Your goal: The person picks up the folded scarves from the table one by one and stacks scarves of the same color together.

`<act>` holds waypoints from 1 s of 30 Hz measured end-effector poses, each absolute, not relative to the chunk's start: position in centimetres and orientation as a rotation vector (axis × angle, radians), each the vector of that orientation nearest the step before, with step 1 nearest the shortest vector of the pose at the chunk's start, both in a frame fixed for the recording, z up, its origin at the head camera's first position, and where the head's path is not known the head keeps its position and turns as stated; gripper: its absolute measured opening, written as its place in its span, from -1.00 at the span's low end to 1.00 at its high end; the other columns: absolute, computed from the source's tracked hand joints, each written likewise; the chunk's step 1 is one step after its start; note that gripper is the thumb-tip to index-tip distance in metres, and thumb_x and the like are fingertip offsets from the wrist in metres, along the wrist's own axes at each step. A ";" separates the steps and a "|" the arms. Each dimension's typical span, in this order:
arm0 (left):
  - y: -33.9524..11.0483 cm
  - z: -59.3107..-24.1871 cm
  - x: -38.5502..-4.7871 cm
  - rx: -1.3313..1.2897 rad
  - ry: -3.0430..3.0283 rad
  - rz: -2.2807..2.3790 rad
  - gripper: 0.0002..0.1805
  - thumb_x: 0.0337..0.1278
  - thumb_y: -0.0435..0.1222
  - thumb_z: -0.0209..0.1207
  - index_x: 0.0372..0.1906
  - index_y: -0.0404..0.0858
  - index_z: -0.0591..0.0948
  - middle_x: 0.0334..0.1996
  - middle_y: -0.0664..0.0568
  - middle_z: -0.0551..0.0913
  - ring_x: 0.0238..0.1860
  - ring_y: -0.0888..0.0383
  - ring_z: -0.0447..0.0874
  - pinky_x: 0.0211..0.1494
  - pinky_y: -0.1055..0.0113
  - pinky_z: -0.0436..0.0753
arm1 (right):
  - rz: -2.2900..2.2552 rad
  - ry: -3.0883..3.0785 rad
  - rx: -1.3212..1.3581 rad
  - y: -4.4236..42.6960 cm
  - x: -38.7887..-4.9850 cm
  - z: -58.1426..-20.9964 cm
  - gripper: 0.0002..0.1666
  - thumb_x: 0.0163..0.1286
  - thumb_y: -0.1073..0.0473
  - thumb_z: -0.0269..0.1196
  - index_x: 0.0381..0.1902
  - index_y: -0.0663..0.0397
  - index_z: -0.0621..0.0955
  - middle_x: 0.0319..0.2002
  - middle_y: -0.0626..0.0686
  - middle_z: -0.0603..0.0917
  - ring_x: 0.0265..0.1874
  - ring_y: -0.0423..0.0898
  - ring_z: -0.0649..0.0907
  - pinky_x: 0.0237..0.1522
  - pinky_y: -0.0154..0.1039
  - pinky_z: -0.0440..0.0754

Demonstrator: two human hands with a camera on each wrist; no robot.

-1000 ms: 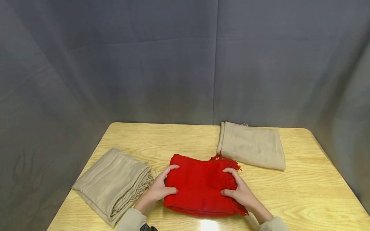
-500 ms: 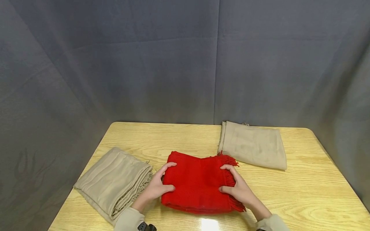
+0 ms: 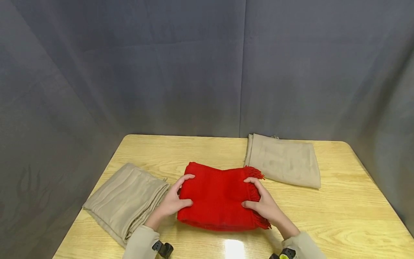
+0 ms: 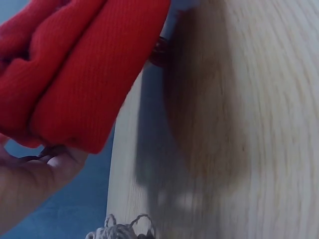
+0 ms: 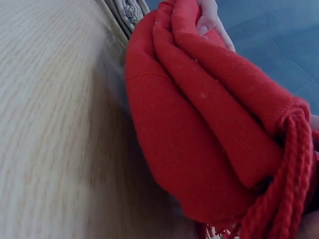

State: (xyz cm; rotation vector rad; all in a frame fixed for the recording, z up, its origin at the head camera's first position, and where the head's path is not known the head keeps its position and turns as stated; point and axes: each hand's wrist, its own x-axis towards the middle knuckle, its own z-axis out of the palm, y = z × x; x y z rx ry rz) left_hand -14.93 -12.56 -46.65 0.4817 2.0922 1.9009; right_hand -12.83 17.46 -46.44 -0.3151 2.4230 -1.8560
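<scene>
A folded red scarf [image 3: 216,198] is held level between both hands near the front middle of the table. My left hand [image 3: 173,199] grips its left end, thumb and index finger on top and the other fingers hidden beneath. At the fringed end, my right hand [image 3: 263,203] has the same kind of hold. Seen from the left wrist, the scarf [image 4: 99,64] hangs above the wood, with a shadow under it. Its stacked layers [image 5: 199,129] and twisted red fringe [image 5: 294,174] fill much of the right wrist view.
On the table [image 3: 343,201], a folded beige fringed scarf [image 3: 126,198] lies at the left, close to my left forearm. Another folded beige cloth [image 3: 284,162] lies at the back right, just behind the red fringe. Grey curtains [image 3: 194,72] stand behind and at the sides.
Both hands have shifted the red scarf slightly left and farther up in the head view, keeping their hold. The beige cloths stay where they were.
</scene>
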 end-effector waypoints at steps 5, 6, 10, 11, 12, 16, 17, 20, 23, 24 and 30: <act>-12.3 -45.2 -14.9 0.424 2.174 1.883 -0.24 -0.24 -0.69 0.07 0.21 -0.20 0.31 -0.06 -0.21 0.42 -0.24 0.01 0.48 -0.29 0.20 0.56 | -1.860 2.426 -0.337 17.4 -13.5 -46.1 -0.29 -0.12 0.50 0.32 0.04 0.07 0.39 0.13 0.10 0.35 0.07 0.05 0.32 0.11 0.03 0.18; -12.2 -44.8 -14.8 0.424 2.210 1.865 -0.25 -0.26 -0.69 0.07 0.21 -0.22 0.31 -0.05 -0.20 0.42 -0.24 0.01 0.46 -0.29 0.22 0.55 | -1.862 2.427 -0.346 17.3 -13.6 -46.0 -0.29 -0.12 0.50 0.32 0.04 0.08 0.39 0.13 0.10 0.34 0.07 0.05 0.32 0.12 0.03 0.17; -11.9 -43.3 -14.4 0.405 2.323 1.800 -0.24 -0.31 -0.67 0.09 0.20 -0.25 0.33 0.02 -0.15 0.39 -0.22 0.05 0.41 -0.27 0.28 0.49 | -1.869 2.423 -0.356 17.2 -13.8 -45.7 -0.29 -0.12 0.49 0.32 0.05 0.09 0.38 0.12 0.11 0.35 0.05 0.03 0.35 0.10 0.00 0.21; -11.9 -43.2 -14.3 0.394 2.324 1.801 -0.25 -0.31 -0.67 0.08 0.20 -0.25 0.34 0.01 -0.16 0.40 -0.22 0.04 0.42 -0.28 0.28 0.49 | -1.875 2.417 -0.354 17.1 -13.8 -45.6 -0.29 -0.11 0.49 0.32 0.05 0.09 0.38 0.12 0.12 0.35 0.03 0.03 0.36 0.09 -0.02 0.24; -11.9 -43.1 -14.3 0.383 2.317 1.809 -0.25 -0.30 -0.67 0.08 0.20 -0.25 0.34 0.00 -0.16 0.41 -0.23 0.04 0.43 -0.28 0.28 0.50 | -1.879 2.412 -0.351 17.1 -13.8 -45.5 -0.29 -0.11 0.49 0.32 0.05 0.10 0.38 0.12 0.12 0.35 0.00 0.03 0.38 0.07 -0.04 0.27; -11.8 -42.9 -14.3 0.354 2.286 1.852 -0.27 -0.27 -0.68 0.04 0.19 -0.26 0.34 -0.05 -0.17 0.44 -0.24 0.02 0.46 -0.27 0.27 0.52 | -1.902 2.382 -0.332 16.9 -13.9 -45.4 -0.28 -0.10 0.50 0.31 0.07 0.10 0.37 0.11 0.12 0.37 -0.07 0.01 0.45 0.01 -0.11 0.35; -11.8 -42.9 -14.3 0.345 2.272 1.861 -0.28 -0.26 -0.68 0.04 0.20 -0.25 0.34 -0.07 -0.18 0.44 -0.24 0.02 0.47 -0.27 0.27 0.53 | -1.907 2.380 -0.326 16.8 -13.9 -45.3 -0.29 -0.10 0.50 0.31 0.07 0.10 0.37 0.10 0.12 0.37 -0.08 0.01 0.45 0.00 -0.11 0.35; -11.8 -42.9 -14.4 0.329 2.254 1.877 -0.28 -0.24 -0.68 0.03 0.20 -0.25 0.33 -0.08 -0.19 0.44 -0.24 0.02 0.47 -0.27 0.26 0.53 | -1.900 2.383 -0.315 16.7 -14.0 -45.3 -0.28 -0.09 0.49 0.31 0.08 0.08 0.37 0.10 0.12 0.37 -0.08 0.02 0.46 -0.01 -0.10 0.36; -11.9 -43.1 -14.5 0.328 2.239 1.891 -0.27 -0.24 -0.68 0.03 0.22 -0.25 0.31 -0.11 -0.23 0.44 -0.24 0.01 0.47 -0.28 0.24 0.54 | -1.876 2.409 -0.305 16.7 -14.1 -45.3 -0.29 -0.08 0.47 0.32 0.08 0.07 0.37 0.13 0.12 0.35 -0.05 0.02 0.44 0.00 -0.09 0.35; -11.8 -43.1 -14.5 0.334 2.238 1.897 -0.26 -0.25 -0.68 0.03 0.22 -0.26 0.31 -0.10 -0.24 0.44 -0.25 0.01 0.47 -0.28 0.24 0.53 | -1.873 2.410 -0.305 16.7 -14.1 -45.3 -0.29 -0.07 0.47 0.32 0.08 0.07 0.37 0.12 0.13 0.35 -0.06 0.03 0.45 -0.01 -0.09 0.36; -11.9 -43.0 -14.9 0.332 2.265 1.897 -0.25 -0.26 -0.68 0.04 0.23 -0.25 0.31 -0.04 -0.19 0.43 -0.22 0.01 0.46 -0.27 0.26 0.52 | -1.883 2.413 -0.313 16.6 -14.5 -45.2 -0.29 -0.06 0.47 0.31 0.09 0.09 0.36 0.14 0.13 0.34 -0.03 0.04 0.43 0.01 -0.07 0.34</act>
